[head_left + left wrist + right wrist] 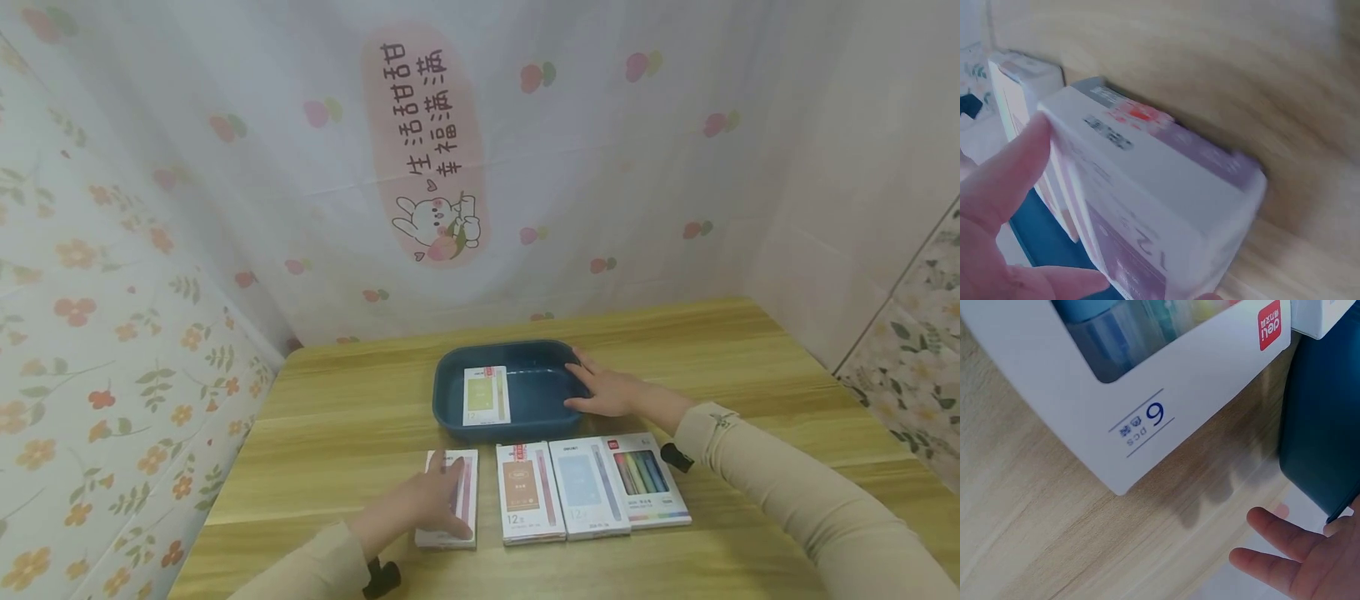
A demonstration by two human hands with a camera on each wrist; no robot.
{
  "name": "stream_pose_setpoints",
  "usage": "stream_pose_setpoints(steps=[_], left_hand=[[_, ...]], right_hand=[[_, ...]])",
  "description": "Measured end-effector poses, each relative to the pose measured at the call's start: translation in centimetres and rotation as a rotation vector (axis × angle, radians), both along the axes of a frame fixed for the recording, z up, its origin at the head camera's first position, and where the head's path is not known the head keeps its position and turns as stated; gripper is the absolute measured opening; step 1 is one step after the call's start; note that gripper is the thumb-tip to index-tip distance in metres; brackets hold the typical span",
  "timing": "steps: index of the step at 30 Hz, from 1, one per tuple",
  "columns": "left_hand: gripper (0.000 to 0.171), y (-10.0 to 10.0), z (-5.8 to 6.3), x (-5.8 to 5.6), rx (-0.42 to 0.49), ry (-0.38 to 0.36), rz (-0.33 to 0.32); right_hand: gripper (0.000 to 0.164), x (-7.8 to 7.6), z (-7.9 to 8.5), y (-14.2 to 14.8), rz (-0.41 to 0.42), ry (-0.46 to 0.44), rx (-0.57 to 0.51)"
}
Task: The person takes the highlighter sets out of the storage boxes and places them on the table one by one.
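In the head view my left hand point(442, 497) spans a white box with a purple panel point(468, 492) at the table's front. The left wrist view shows thumb and fingers around this box point(1147, 156), gripping its edges, its end marked with a red seal. My right hand point(611, 392) lies over the right rim of a blue basin point(487, 433), fingers spread. In the right wrist view two fingers of that hand point(1316, 562) stretch out straight beside the basin point(1319, 425). Inside the basin lies a white box with a yellow-green panel point(486, 396).
Right of the held box, side by side, lie a box with a brown panel point(528, 492), one with a pale blue panel point(588, 487) and a windowed pack of coloured pens point(648, 479). A patterned curtain point(562, 183) hangs behind the wooden table point(337, 417).
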State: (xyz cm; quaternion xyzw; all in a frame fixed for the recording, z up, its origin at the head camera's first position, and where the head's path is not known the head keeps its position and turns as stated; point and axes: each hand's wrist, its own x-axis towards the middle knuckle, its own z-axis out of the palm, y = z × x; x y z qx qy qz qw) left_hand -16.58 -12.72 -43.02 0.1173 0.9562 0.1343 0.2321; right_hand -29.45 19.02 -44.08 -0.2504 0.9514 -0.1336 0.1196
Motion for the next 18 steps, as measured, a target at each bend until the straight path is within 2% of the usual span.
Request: stream_pose_setpoints(steps=[5,10,18], left_hand=[[0.099,0.5,0.3,0.4,-0.008,-0.016,-0.035],[0.103,0.9,0.5,0.6,-0.007,-0.031,-0.035],[0.104,1.3,0.1,0.5,0.030,-0.005,-0.041]], right_hand=[[0.079,-0.1,0.0,0.0,0.000,-0.007,0.001],[0.079,0.0,0.3,0.0,0.003,-0.012,0.004],[0.076,0.4,0.7,-0.4,0.001,-0.018,0.001]])
